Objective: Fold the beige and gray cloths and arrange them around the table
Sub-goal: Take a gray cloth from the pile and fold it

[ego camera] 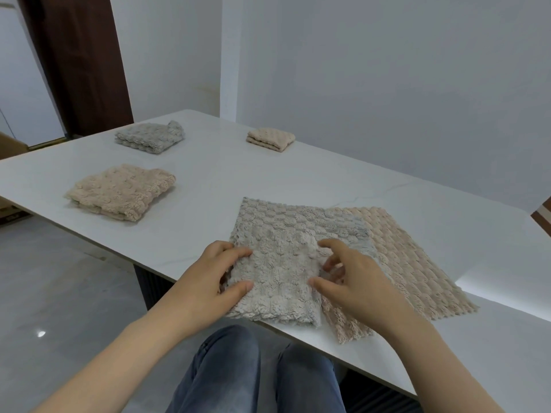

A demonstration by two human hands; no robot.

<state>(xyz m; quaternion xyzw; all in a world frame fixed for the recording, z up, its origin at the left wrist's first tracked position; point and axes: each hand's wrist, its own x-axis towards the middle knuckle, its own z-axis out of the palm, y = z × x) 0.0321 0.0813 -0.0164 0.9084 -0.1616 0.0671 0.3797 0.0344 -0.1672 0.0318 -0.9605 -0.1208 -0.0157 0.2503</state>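
Note:
A gray cloth (pixel 283 257), partly folded, lies at the near edge of the white table (pixel 298 174). It sits on top of a flat beige cloth (pixel 417 263) that sticks out to the right. My left hand (pixel 220 272) grips the gray cloth's left edge between thumb and fingers. My right hand (pixel 348 278) hovers over the cloth's right side with fingers spread and loosely bent, holding nothing. Three folded cloths lie farther off: a beige one (pixel 122 192) at the left, a gray one (pixel 149 137) at the far left, a small beige one (pixel 269 139) at the far side.
The table's near edge runs diagonally just under the cloths. My legs in blue jeans (pixel 253 374) are below it. A dark door frame (pixel 80 64) stands at the back left, a white wall behind the table.

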